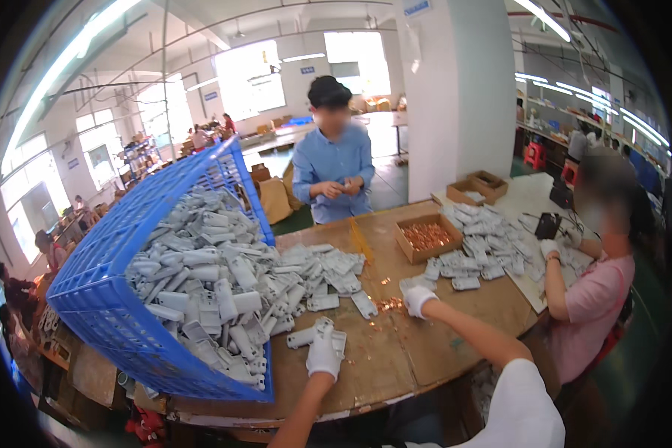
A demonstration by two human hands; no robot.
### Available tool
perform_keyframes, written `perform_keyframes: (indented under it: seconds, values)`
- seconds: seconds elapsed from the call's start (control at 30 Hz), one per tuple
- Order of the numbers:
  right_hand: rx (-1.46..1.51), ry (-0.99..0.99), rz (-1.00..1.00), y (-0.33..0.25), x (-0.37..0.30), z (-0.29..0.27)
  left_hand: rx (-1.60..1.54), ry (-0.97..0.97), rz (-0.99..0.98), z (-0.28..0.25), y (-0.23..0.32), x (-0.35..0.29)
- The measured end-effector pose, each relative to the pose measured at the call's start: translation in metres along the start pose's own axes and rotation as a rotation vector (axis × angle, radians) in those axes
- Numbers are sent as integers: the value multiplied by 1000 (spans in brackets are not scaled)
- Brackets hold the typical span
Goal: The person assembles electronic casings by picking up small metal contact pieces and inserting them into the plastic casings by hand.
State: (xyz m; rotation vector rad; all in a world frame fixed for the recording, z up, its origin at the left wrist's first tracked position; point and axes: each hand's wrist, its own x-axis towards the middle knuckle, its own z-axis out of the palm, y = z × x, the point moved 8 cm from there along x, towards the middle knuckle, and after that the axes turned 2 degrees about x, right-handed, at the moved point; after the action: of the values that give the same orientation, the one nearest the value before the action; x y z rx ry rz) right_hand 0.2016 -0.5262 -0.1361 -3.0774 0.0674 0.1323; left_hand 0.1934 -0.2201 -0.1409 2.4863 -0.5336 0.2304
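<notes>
My left hand (pixel 324 354), in a white glove, is closed on a pale grey plastic casing (pixel 339 341) just above the cardboard-covered table. Another casing end (pixel 300 338) shows on the other side of its fingers. My right hand (pixel 419 301), gloved too, is beside a small heap of shiny copper-coloured metal pieces (pixel 390 305), with its fingers drawn together. What those fingers hold, if anything, is too small to make out. A pale casing (pixel 417 283) lies just beyond that hand. Loose casings (pixel 322 269) spread across the table ahead of my left hand.
A tipped blue plastic crate (pixel 101 299) spills a large pile of casings from the left. A cardboard box (pixel 428 237) of copper pieces sits beyond my right hand, near more casings (pixel 493 235). One person (pixel 332 168) stands across the table; a co-worker (pixel 590 299) works at right.
</notes>
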Motion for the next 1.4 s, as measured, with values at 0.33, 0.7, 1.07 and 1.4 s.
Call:
perform_keyframes:
  seconds: [0.33, 0.7, 1.07, 1.4]
  values:
    - [143, 31, 9, -1, -20, -3, -576, -387, -386, 9, 13, -15]
    - [7, -60, 72, -22, -21, -21, -196, -161, 15, -32, -2, -2]
    - [570, 472, -331, -128, -87, -56, -192, -209, -166, -25, -3, -34]
    - [656, 678, -340, -194, -59, -26, -1270, -166, -385, 40, -75, 15]
